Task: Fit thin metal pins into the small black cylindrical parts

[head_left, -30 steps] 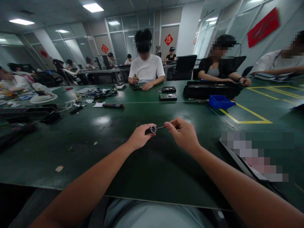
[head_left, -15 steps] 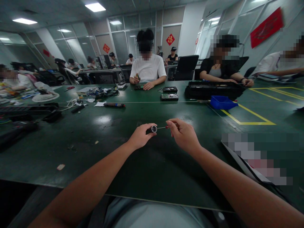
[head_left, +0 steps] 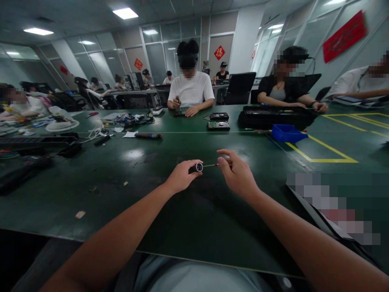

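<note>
My left hand (head_left: 182, 175) wraps round a dark cylindrical part (head_left: 199, 167) whose round, silver-rimmed end faces me. From the right, the thin metal shaft of a screwdriver (head_left: 209, 165) reaches the side of this rim; whether its tip sits in a screw is too small to tell. My right hand (head_left: 238, 172) is around the screwdriver's handle, which is mostly hidden behind the fingers. A red collar shows where shaft meets handle. The right index finger is lifted off and stretched forward, with the thumb close to the handle. Both hands are above the green table (head_left: 194, 227).
Across the table a person (head_left: 191, 89) works on a small board. A blue bin (head_left: 288, 133) stands beside a long black housing (head_left: 275, 117). Opened devices (head_left: 218, 126), a dark tool-like object (head_left: 148, 136) and tangled cables (head_left: 133, 118) lie farther back. A folder (head_left: 322, 215) is at right.
The fingers of my right hand have opened somewhat on the screwdriver handle, with the index finger now stretched out. The cylindrical part stays in my left hand; the view has shifted slightly.
</note>
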{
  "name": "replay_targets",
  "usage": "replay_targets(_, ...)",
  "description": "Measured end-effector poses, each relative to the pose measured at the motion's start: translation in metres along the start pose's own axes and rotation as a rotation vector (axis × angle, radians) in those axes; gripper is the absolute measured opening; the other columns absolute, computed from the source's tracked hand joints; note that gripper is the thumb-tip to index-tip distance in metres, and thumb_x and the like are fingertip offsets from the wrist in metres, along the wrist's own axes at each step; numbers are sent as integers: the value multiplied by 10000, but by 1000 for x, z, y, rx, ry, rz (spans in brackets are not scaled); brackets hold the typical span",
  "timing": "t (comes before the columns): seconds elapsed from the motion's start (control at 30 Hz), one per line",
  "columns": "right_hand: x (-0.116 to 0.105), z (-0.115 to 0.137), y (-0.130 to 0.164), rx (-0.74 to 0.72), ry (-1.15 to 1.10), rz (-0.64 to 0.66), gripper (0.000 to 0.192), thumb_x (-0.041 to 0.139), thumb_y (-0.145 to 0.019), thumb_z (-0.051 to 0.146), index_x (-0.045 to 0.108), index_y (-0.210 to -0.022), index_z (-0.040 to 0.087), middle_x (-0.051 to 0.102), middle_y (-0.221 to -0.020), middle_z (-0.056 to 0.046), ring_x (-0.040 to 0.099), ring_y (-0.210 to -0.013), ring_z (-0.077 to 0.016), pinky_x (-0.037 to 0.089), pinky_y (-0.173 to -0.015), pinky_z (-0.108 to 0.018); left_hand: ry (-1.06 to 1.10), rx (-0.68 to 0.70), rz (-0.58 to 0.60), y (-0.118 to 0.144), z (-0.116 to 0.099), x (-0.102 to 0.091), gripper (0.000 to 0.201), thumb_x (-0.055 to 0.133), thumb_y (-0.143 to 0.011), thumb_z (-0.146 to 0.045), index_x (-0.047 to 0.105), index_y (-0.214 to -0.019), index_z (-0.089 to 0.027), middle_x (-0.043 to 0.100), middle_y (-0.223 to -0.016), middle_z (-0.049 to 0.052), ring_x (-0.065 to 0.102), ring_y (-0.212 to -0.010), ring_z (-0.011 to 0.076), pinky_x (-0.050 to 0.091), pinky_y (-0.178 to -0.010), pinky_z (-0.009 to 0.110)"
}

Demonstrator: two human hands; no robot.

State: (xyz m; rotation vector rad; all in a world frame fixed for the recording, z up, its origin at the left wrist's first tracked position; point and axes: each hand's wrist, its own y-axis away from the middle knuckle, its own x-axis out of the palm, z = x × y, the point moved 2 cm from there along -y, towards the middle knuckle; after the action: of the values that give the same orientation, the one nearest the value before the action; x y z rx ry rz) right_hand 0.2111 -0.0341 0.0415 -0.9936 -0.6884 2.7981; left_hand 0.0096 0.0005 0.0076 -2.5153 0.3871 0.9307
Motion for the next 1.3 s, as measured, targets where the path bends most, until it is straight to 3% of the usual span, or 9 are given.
replay_targets(0.07,0,0,1,-13,-16,-1,354,436,-962,380,560,-1229,183,667,-749,-38,604,-639,-201,416,-617,-328,5,5,-3,0,1,0,386,697,-852,-264,643,-1232,-225,668,-1255,62,595,-1182,252,411,-1061,423)
replay_targets(0.23,0,-1,1,2,-25,11,350,359,-994,432,638,-1015,221,646,-731,-34,595,-650,-195,403,-613,-325,0,24,-10,0,3,0,382,695,-852,-262,644,-1229,-224,674,-1240,60,600,-1168,248,414,-1058,414)
replay_targets(0.37,2,-6,0,31,-112,-28,275,430,-967,385,581,-1109,204,658,-788,-36,609,-701,-197,430,-652,-332,2,32,-13,0,4,1,382,691,-858,-264,642,-1235,-219,670,-1252,59,596,-1179,244,409,-1066,403)
replay_targets(0.47,4,-9,-1,40,-225,-27,233,474,-944,378,594,-1038,202,652,-828,-38,611,-756,-195,447,-678,-328,2,34,-21,0,4,1,387,686,-863,-262,637,-1244,-221,670,-1254,53,597,-1181,238,414,-1063,393)
replay_targets(0.67,6,-11,-1,74,-227,-15,305,427,-964,426,638,-910,212,603,-707,-16,566,-660,-178,429,-633,-330,-13,13,-21,-1,3,0,379,693,-850,-235,649,-1226,-218,679,-1237,52,609,-1169,236,426,-1058,382)
replay_targets(0.87,15,-19,-4,169,-568,-114,247,580,-886,441,634,-900,201,660,-801,-45,614,-739,-184,504,-742,-365,-19,19,-35,-2,1,-1,371,680,-865,-265,646,-1234,-242,670,-1250,45,607,-1174,246,437,-1045,396)
replay_targets(1.07,23,-29,-10,458,-1008,-101,254,595,-879,436,630,-786,201,573,-675,-7,559,-621,-150,544,-729,-365,-107,122,-6,-2,-2,-4,381,669,-882,-274,625,-1260,-252,673,-1229,50,603,-1129,236,425,-1016,412)
replay_targets(1.17,21,-33,-12,573,-982,-138,245,570,-901,369,609,-727,201,549,-650,-4,525,-576,-137,548,-690,-348,-192,150,56,-4,-2,-4,360,669,-884,-269,629,-1242,-260,681,-1219,39,595,-1117,238,394,-1023,437)
replay_targets(1.3,18,-36,-12,474,-805,-224,228,552,-907,391,607,-776,212,587,-698,-16,555,-613,-156,531,-649,-338,-263,116,124,-5,2,-1,375,664,-890,-281,613,-1261,-263,681,-1221,37,581,-1130,252,359,-1034,468)
